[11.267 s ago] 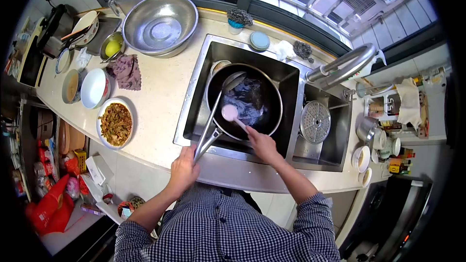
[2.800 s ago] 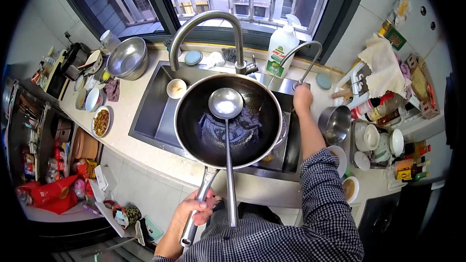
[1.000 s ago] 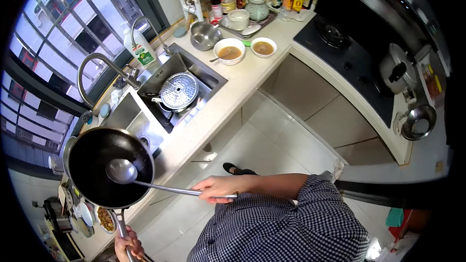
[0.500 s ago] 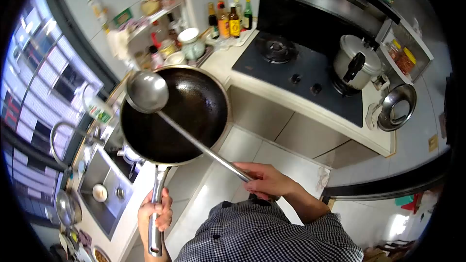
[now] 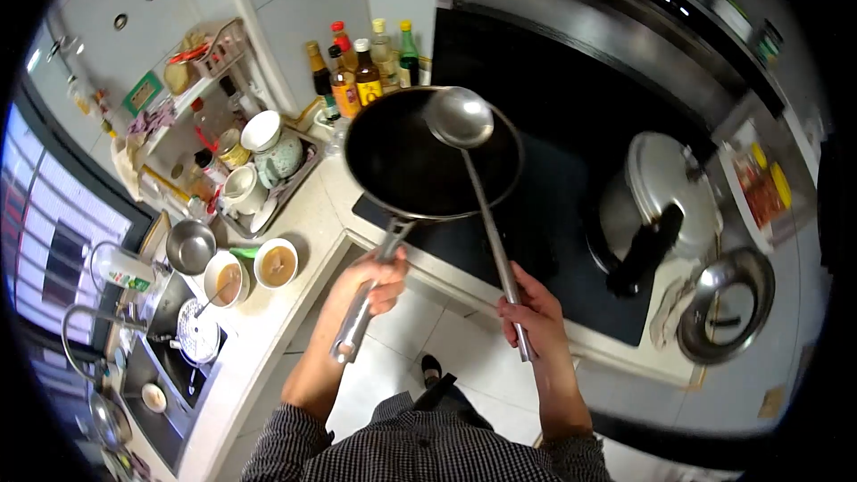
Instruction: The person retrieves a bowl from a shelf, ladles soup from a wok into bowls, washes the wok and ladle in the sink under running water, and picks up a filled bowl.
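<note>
My left hand is wrapped round the metal handle of a dark frying wok, which is held up over the left part of the black gas stove. In my right hand is the handle of a long steel ladle. The ladle's round bowl overlaps the far right part of the wok; whether the two touch, I cannot tell. The wok's dark inside shows no food. The burner beneath it is hidden.
On the stove's right stands a pressure cooker, with a steel basin beside it. Sauce bottles stand in the back corner. Left on the counter are two bowls of brownish liquid, a steel bowl and the sink.
The wok and ladle have moved right, from beside the sink counter to over the stove. My view has turned too, and the two bowls now show on the counter.
</note>
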